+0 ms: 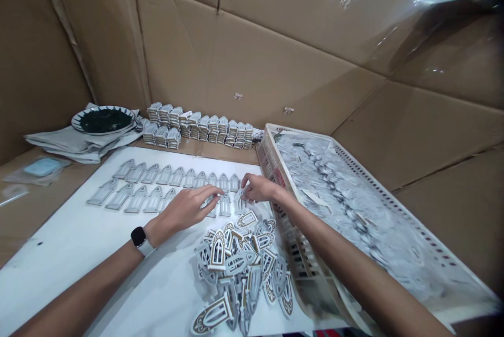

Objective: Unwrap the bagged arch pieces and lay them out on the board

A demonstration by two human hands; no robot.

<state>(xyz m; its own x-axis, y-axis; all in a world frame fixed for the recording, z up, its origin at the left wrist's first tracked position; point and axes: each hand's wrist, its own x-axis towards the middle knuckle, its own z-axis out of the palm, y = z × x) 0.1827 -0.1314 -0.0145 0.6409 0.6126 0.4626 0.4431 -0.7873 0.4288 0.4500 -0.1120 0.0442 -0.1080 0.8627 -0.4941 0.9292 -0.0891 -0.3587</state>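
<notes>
My left hand point(191, 206), with a dark watch on its wrist, reaches over the lower row of small arched window-shaped pieces. Its thumb and forefinger are closed at the top of one arched piece point(224, 206). At the right end of that row, my right hand point(258, 188) pinches another arched piece point(240, 204) by its side. These pieces lie with plain grey-white faces up in two rows on the white board point(98, 242). Nearer me is a loose heap of the same pieces point(236, 262), some showing gold-patterned faces.
Stacks of arched pieces point(208, 126) stand along the cardboard wall point(252, 59). A white plastic crate point(271, 143) with plastic-wrapped contents borders the board on the right. A plate with dark contents point(103, 119) rests on cloths point(84, 148) at the back left, near a small plastic packet point(43, 166).
</notes>
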